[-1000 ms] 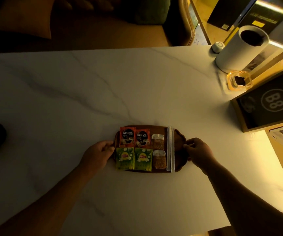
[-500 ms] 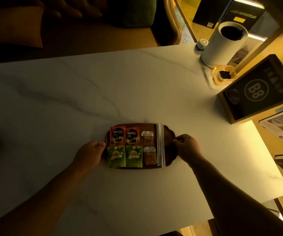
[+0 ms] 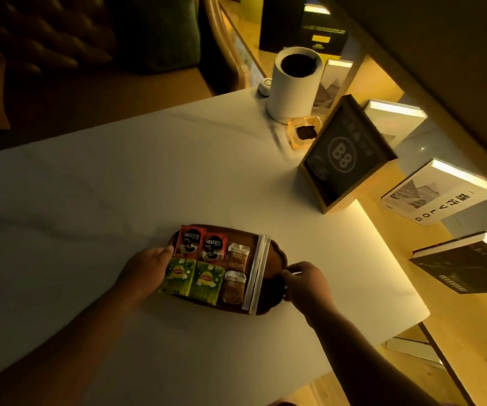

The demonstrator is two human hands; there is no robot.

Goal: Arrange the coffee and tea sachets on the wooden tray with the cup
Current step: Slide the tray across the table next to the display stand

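Tray: dark oval wooden tray (image 3: 268,281) on the white marble bench (image 3: 119,177), lower centre of the frame.
Labels: two red "NESCAFE" sachets (image 3: 202,244); two green "Lipton" sachets (image 3: 192,275); two clear brown-filled packets (image 3: 235,272); two white sticks (image 3: 254,273).
Sign: black framed "B8" board (image 3: 343,155), right of centre.
Left grip (image 3: 145,266): closed on the tray's left end.
Right grip (image 3: 305,284): fingers pinch the tray's right rim.

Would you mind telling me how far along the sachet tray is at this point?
Done: two Nescafe sachets, two Lipton sachets, two brown packets and two white sticks lie in neat rows on the wooden tray. In hand: the left hand and right hand grip its ends. Left: no cup is on the tray.
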